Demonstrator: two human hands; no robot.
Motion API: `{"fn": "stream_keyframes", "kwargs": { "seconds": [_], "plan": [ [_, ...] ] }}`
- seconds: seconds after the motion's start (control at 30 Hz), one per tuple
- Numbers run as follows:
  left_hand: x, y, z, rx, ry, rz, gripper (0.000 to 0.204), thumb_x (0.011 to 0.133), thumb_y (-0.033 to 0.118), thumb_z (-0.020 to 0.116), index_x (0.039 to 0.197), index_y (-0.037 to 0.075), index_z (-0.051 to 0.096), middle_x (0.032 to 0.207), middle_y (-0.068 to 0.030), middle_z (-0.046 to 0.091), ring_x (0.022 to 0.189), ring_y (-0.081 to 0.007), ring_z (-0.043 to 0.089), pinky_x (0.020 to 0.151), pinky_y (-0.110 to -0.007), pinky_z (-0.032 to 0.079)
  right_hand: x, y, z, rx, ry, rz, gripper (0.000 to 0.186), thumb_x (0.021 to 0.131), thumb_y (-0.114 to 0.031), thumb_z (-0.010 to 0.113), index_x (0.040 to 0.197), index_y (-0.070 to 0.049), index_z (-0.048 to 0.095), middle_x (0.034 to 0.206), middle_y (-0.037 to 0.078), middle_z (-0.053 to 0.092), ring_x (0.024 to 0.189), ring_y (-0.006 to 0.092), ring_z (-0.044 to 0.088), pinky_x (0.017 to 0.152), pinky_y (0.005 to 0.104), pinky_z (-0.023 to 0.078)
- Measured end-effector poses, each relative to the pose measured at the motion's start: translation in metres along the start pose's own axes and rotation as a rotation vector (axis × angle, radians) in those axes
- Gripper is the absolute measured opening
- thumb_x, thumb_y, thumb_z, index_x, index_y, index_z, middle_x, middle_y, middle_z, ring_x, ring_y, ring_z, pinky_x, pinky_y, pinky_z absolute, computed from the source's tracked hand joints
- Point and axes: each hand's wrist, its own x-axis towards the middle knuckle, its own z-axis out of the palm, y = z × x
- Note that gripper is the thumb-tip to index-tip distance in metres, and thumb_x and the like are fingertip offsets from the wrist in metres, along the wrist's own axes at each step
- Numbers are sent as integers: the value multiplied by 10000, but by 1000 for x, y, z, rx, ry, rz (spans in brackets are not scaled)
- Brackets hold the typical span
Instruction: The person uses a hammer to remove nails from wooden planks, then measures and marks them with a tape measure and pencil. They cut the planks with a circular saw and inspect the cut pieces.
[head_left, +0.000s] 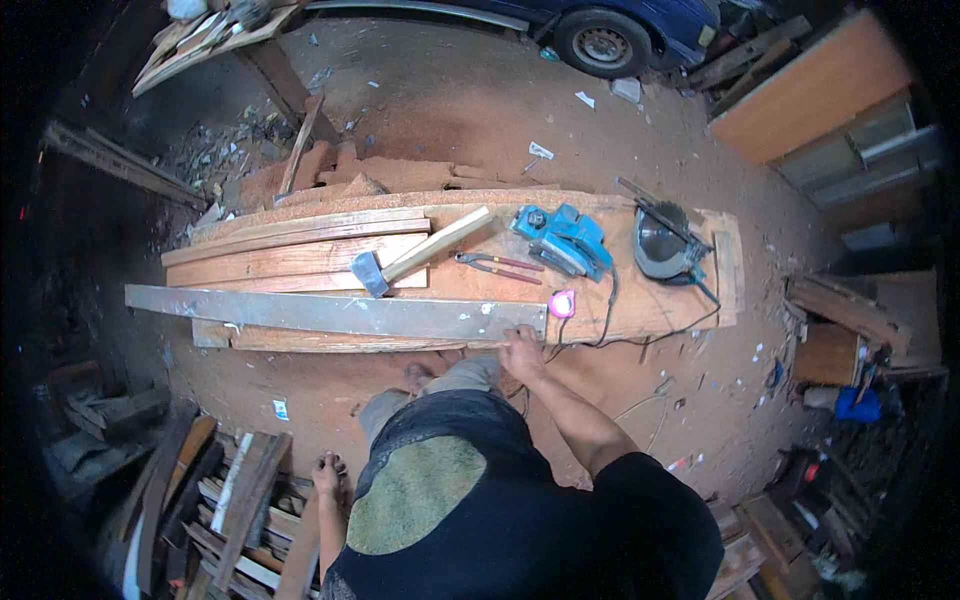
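Observation:
My right hand grips the near right end of a long grey board lying along the front of the wooden workbench. My left hand hangs beside my body, fingers loosely apart, holding nothing visible. A pink tape measure sits just right of the board's end. Behind it lie red-handled pincers, a teal electric planer and a circular saw with cords. A hammer-like tool with a pale wooden handle rests by several planks on the bench's left.
A blue vehicle stands beyond the bench. Sheets of board lean at the back right. Wood scraps are piled at lower left, more boards at right. A raised platform stands at upper left. Litter dots the dirt floor.

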Motion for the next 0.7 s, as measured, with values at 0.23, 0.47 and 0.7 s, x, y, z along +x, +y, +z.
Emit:
{"fn": "stream_keyframes", "kwargs": {
  "seconds": [0.23, 0.47, 0.7],
  "plan": [
    [46, 58, 50, 261, -159, 142, 244, 991, 260, 648, 1139, 66, 647, 896, -47, 679, 745, -147, 651, 617, -314, 502, -59, 66, -75, 34, 49, 214, 353, 860, -203, 700, 1141, 9, 681, 1126, 225, 666, 1111, 409, 603, 997, 480, 488],
    [50, 127, 97, 142, -241, 206, 401, 1024, 455, 589, 1113, 68, 645, 932, -44, 689, 747, -142, 643, 652, -300, 489, -130, 132, -127, -41, 123, 419, 332, 877, -237, 695, 1088, 19, 705, 1113, 241, 686, 1102, 404, 625, 989, 478, 498],
    [38, 93, 120, 203, -172, 71, 384, 1021, 436, 598, 1189, 92, 577, 1023, -58, 682, 758, -144, 646, 616, -309, 484, -59, 163, -202, -176, -138, 517, 410, 890, -232, 639, 1167, 70, 656, 1188, 300, 641, 1192, 442, 575, 1058, 489, 458]
  ]
}}
